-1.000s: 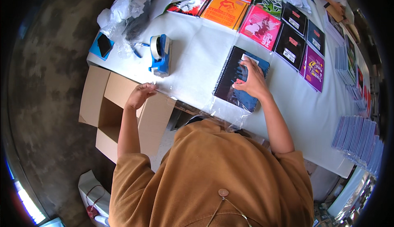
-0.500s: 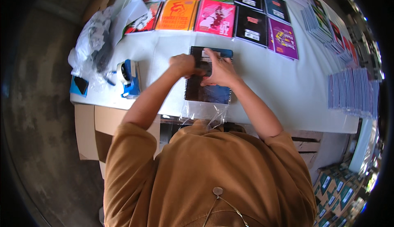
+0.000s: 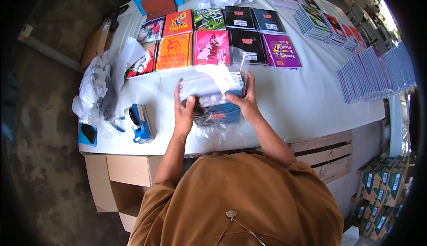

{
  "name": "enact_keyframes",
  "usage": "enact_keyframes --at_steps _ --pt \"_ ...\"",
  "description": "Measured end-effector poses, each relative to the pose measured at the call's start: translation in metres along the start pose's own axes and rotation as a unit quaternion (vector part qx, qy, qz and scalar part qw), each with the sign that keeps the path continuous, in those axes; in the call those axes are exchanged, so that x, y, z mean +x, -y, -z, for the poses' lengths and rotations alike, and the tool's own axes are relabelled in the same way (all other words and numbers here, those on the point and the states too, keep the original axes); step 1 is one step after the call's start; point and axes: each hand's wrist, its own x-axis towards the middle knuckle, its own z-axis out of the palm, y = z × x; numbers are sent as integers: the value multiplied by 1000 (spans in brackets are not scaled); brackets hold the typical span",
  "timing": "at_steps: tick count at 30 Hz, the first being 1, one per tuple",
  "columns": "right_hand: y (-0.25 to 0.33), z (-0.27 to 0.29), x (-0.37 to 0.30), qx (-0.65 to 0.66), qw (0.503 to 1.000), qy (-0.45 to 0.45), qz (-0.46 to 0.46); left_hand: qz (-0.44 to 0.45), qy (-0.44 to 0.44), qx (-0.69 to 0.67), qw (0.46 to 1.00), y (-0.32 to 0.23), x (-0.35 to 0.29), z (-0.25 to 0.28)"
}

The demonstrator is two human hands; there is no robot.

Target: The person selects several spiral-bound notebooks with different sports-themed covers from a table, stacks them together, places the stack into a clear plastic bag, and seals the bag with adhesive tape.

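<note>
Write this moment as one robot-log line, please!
left hand: holds plastic-wrapped notebooks, left side | right hand: holds right side | blue tape dispenser: on table, untouched

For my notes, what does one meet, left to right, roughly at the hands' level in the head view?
Black flat rectangle, blue tape dispenser, left hand, dark blue notebook bundle, right hand, purplish notebook stack.

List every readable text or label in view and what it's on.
Wording isn't copied here, only where print stands:
Orange notebook: large lettering, legible.
Red-orange notebook behind it: lettering, legible.
Purple notebook: upside-down lettering, legible.
Two black notebooks: white labels, too small.
Held notebooks: red print, blurred.
Stacked cartons: labels, too small.
</note>
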Motion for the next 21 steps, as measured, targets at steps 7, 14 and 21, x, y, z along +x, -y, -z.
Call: enact_keyframes --at_steps 7,14,21 --pt "-4 -20 19 -139 984 -16 106 -26 -42 66 997 -10 9 -2" --pt "-17 -34 28 -171 966 -174 83 -265 -161 371 875 6 -10 -9" --pt "-5 -31 28 -308 941 -138 -5 -234 -25 554 798 -28 -6 -33"
